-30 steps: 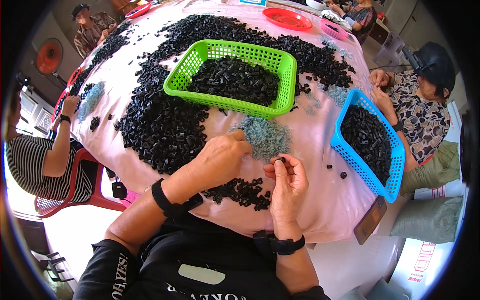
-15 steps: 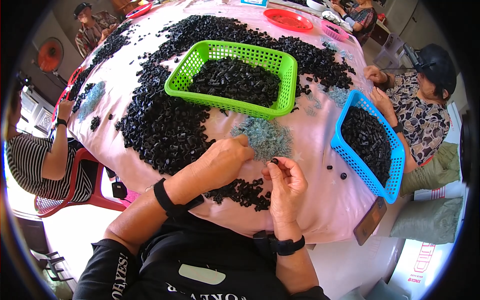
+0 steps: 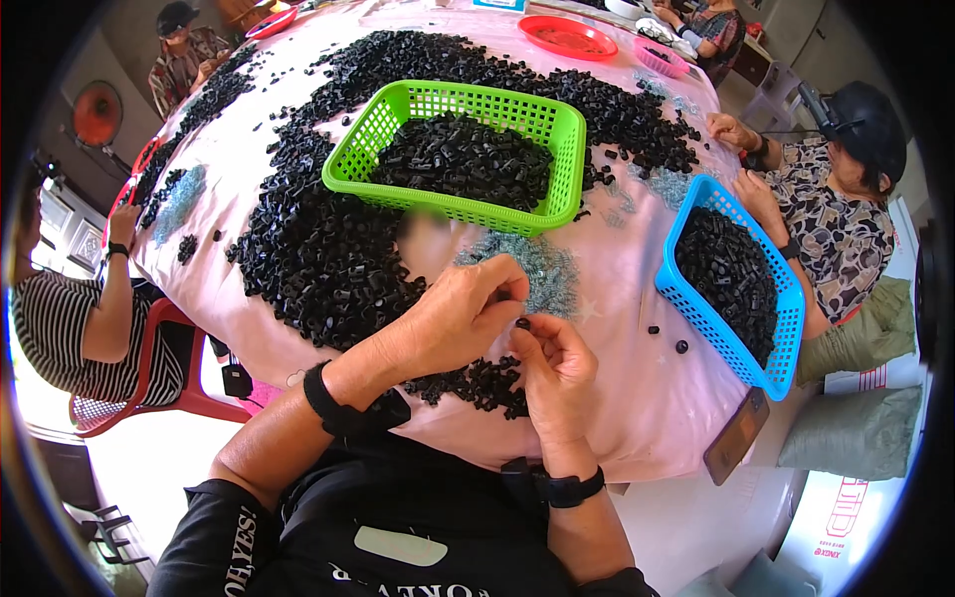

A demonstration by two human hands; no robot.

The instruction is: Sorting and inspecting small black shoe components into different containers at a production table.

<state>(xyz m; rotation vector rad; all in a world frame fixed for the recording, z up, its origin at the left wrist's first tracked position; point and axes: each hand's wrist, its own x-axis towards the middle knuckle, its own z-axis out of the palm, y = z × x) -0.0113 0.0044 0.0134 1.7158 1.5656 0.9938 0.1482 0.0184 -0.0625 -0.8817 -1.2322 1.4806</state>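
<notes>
Small, rounded black part (image 3: 523, 323) in the right hand (image 3: 560, 378), near wiry bluish pieces (image 3: 550, 281)

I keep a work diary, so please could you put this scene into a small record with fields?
Left hand: fingers bent together; whether they hold anything is not clear
Right hand: holds a small black part between its fingers
Pale pile: small bluish pieces, just beyond the hands
Green basket: farther out, holding many black parts
Blue basket: on the right side, also holding black parts
Large black pile: left of the green basket and behind it
Cloth: pink, covering the table
</notes>
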